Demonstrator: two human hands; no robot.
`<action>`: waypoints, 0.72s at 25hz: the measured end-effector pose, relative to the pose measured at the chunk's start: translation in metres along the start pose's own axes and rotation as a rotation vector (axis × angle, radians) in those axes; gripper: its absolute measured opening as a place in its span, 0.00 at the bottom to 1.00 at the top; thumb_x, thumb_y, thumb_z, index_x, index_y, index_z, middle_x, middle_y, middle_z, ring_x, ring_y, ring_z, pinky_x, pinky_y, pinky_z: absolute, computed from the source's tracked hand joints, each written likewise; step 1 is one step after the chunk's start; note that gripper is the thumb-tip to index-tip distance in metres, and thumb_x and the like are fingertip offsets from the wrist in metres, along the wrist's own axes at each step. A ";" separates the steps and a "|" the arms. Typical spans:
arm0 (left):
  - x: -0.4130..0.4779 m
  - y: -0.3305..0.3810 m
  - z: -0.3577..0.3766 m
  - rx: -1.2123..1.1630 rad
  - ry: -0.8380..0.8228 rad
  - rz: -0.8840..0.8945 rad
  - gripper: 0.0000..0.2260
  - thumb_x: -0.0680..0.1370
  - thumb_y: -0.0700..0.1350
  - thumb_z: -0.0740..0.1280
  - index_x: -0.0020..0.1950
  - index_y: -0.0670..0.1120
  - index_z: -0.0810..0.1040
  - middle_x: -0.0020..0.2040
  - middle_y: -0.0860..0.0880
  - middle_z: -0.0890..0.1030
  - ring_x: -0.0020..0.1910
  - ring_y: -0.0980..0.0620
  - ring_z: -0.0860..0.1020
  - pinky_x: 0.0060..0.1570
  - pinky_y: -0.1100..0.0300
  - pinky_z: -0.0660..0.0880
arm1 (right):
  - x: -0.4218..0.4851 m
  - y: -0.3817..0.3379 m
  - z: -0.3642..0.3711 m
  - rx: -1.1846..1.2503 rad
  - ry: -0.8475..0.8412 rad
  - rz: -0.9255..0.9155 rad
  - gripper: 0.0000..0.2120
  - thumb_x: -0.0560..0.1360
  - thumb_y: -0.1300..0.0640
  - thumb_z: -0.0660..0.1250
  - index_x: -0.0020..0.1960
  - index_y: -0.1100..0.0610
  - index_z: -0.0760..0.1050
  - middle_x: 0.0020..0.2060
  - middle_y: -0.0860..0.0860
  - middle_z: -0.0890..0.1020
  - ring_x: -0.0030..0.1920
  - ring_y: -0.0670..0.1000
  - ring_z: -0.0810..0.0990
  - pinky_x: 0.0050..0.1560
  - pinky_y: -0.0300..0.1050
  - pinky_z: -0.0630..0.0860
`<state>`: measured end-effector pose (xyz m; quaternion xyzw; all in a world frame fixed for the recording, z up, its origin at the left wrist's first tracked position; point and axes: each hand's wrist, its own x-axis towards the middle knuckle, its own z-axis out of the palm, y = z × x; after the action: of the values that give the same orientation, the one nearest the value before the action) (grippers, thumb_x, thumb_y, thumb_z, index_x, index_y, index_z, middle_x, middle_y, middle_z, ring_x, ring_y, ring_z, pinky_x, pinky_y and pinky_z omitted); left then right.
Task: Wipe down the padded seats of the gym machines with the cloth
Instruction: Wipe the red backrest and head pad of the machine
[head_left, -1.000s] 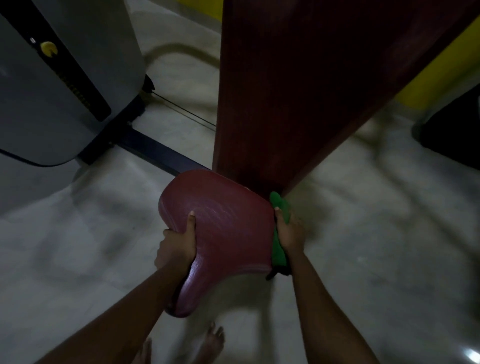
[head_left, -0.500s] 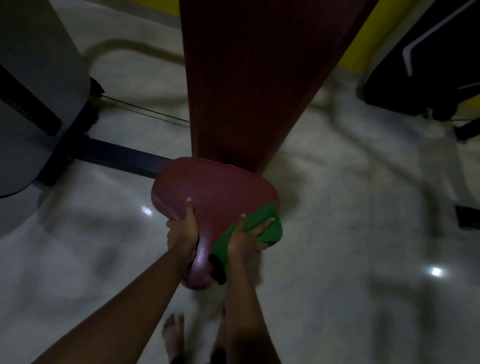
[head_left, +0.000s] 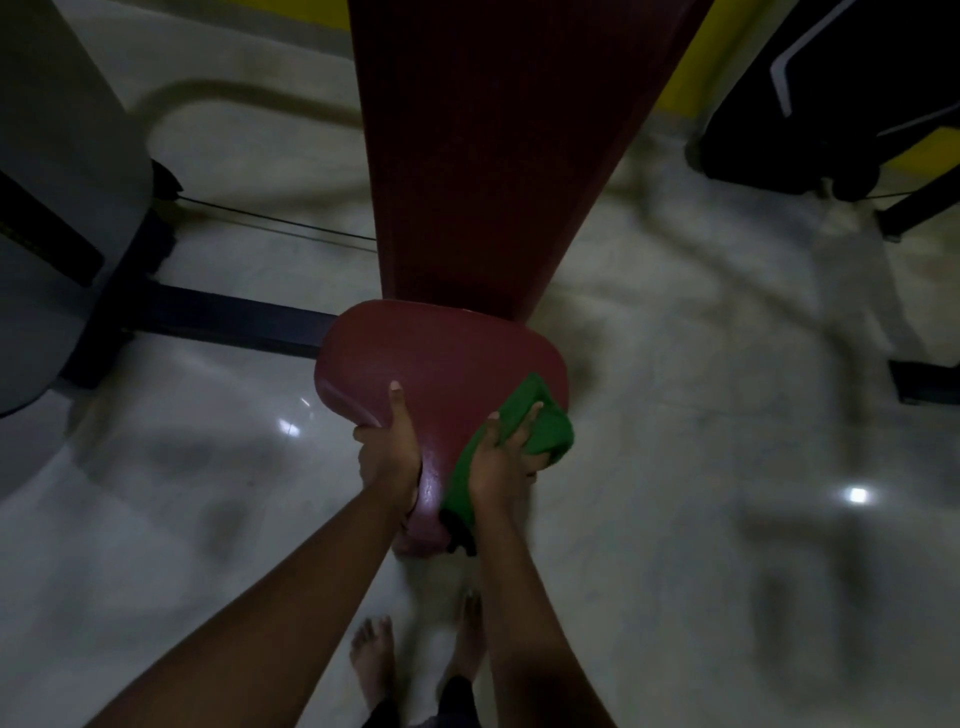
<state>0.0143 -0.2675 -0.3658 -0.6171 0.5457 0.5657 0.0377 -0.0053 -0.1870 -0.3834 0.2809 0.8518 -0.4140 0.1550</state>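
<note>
- Just below the middle of the view, a dark red padded seat (head_left: 441, 364) with a rounded, saddle-like shape juts toward the person, its narrow front end pointing down at the bare feet (head_left: 371, 660).
- Behind it rises a tall dark red padded backrest (head_left: 493, 156), and the seat's rear edge meets its foot.
- The left hand (head_left: 387, 452) grips the seat's left front edge, with the thumb lying up across the top surface and the fingers curled under the rim.
- The right hand (head_left: 501, 457) clutches a green cloth (head_left: 550, 434), fingers wrapped over the bunched fabric and pressing it onto the seat's right front side.
- Part of the cloth bulges past the seat's right edge. A strip of it runs down under the palm along the narrow front of the seat, ending in a dark tip.
- At the left stands a grey panelled weight-stack housing (head_left: 52, 208). A dark steel frame bar (head_left: 234, 317) runs from its base toward the seat, and a thin black cable (head_left: 270, 223) stretches above that bar.
- A black machine (head_left: 831, 78) fills the upper right corner, against a yellow wall band (head_left: 675, 88).
- Everything stands on a pale glossy floor (head_left: 727, 467) that shows small bright light reflections.
</note>
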 end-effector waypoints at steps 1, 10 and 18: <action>-0.001 -0.001 -0.003 -0.040 -0.054 0.004 0.43 0.71 0.73 0.53 0.73 0.40 0.59 0.67 0.37 0.71 0.63 0.38 0.72 0.65 0.46 0.68 | -0.018 0.005 0.000 -0.038 -0.031 -0.076 0.29 0.80 0.47 0.55 0.76 0.49 0.48 0.74 0.65 0.50 0.69 0.64 0.63 0.68 0.53 0.64; -0.023 -0.013 -0.035 -0.622 -0.307 -0.224 0.35 0.76 0.69 0.45 0.55 0.43 0.78 0.48 0.40 0.82 0.49 0.44 0.80 0.52 0.52 0.76 | -0.028 0.013 -0.031 -0.791 -0.230 -1.364 0.22 0.71 0.44 0.56 0.65 0.44 0.70 0.65 0.59 0.72 0.63 0.59 0.67 0.62 0.60 0.68; -0.023 -0.011 -0.022 -0.514 0.028 -0.159 0.31 0.80 0.63 0.44 0.65 0.44 0.75 0.61 0.41 0.78 0.56 0.44 0.76 0.53 0.59 0.69 | 0.025 -0.100 0.054 -1.208 -0.917 -1.815 0.33 0.66 0.37 0.46 0.57 0.49 0.79 0.69 0.53 0.69 0.70 0.56 0.62 0.71 0.56 0.47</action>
<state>0.0421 -0.2632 -0.3476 -0.6550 0.3343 0.6724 -0.0837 -0.0845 -0.2713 -0.3669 -0.7206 0.6620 0.0351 0.2030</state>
